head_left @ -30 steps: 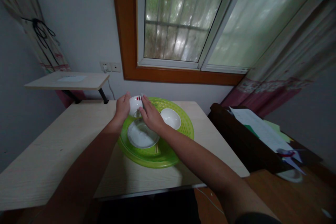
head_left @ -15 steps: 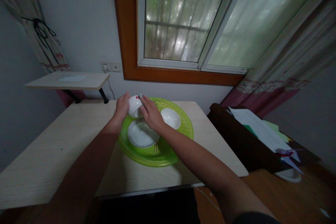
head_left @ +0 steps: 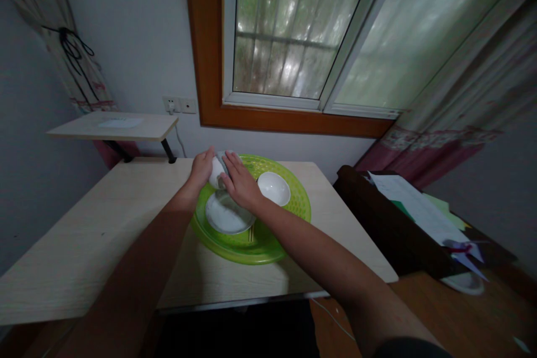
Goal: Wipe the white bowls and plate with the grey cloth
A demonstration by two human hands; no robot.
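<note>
A small white bowl (head_left: 216, 172) is held tilted over the back left of a round green plastic basket (head_left: 289, 224) on a pale wooden table (head_left: 96, 224). My left hand (head_left: 201, 168) grips the bowl from its left side. My right hand (head_left: 239, 182) is closed against the bowl's right side, with something grey under its fingers that I cannot make out. Below the hands a white plate (head_left: 226, 215) lies in the basket. A second white bowl (head_left: 273, 188) stands upright at the basket's right. Chopsticks (head_left: 250, 233) poke out beside the plate.
A small raised shelf (head_left: 113, 126) stands at the table's back left, under a wall socket (head_left: 179, 104). A dark wooden cabinet (head_left: 390, 224) with papers (head_left: 415, 207) stands to the right. A window and curtains fill the wall behind.
The bowl has turned between my hands, so its red marking no longer shows. My right hand has closed further over it. The view has shifted slightly.
</note>
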